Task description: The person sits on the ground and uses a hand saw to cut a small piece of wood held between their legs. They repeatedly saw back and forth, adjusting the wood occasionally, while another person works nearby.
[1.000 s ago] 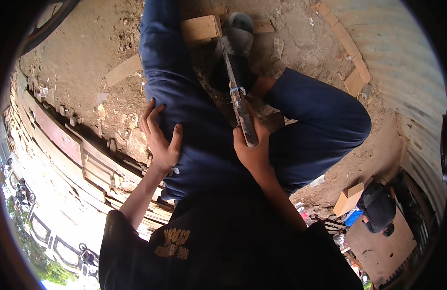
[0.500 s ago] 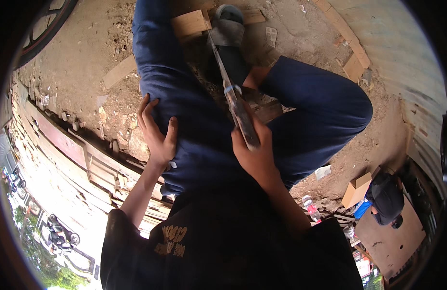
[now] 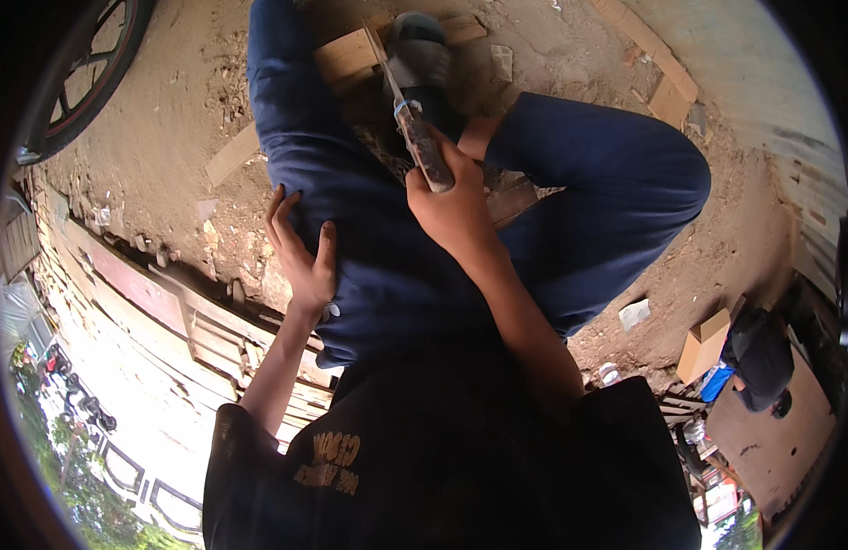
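My right hand [image 3: 449, 203] is closed around the worn handle of a hand saw [image 3: 423, 149], in front of my lap. Its thin blade points away from me and lies across a wooden board [image 3: 341, 60] on the dirt, just left of my foot in a dark sandal [image 3: 417, 57], which rests on that board. My left hand [image 3: 297, 252] lies on my navy-trousered left thigh [image 3: 369, 266], fingers spread and holding nothing.
A wheel [image 3: 108, 69] stands upper left, above stacked planks [image 3: 149, 302]. Loose wood pieces [image 3: 231, 156] lie on the ground. At right are corrugated sheet [image 3: 763, 101], a cardboard box [image 3: 703, 344] and another person in black [image 3: 758, 357] beside a plywood board [image 3: 767, 454].
My right hand and the saw have moved forward, away from my body, with the blade sliding farther over the board. My left hand has stayed on my thigh.
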A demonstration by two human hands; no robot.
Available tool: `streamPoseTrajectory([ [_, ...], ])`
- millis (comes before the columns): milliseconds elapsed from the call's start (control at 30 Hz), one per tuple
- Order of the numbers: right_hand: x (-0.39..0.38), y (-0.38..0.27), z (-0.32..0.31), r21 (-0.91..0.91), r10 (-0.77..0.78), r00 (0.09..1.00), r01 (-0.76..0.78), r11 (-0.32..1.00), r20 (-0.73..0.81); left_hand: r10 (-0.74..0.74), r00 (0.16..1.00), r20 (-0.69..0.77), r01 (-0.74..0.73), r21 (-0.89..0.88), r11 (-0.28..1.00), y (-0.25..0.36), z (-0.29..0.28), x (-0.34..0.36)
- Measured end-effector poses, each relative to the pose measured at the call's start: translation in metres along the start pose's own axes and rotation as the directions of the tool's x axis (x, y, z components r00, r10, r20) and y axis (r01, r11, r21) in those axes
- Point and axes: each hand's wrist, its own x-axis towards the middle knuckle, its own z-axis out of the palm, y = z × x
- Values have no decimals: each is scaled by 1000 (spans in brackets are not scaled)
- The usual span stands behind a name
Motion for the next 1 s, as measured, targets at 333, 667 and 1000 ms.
streamPoseTrajectory([
  [333, -14, 5, -7, 48, -20, 1000, 19, 999, 14, 96, 995, 10, -96, 95, 991, 5, 2, 13],
  [667, -50, 15, -25, 116, 5, 999, -10, 993, 44, 337, 883, 328, -469, 574, 671, -58, 112, 240],
  [1000, -72, 22, -38, 79, -42, 999, 42, 996, 0, 225, 836, 500, -484, 482, 730, -34, 102, 269],
])
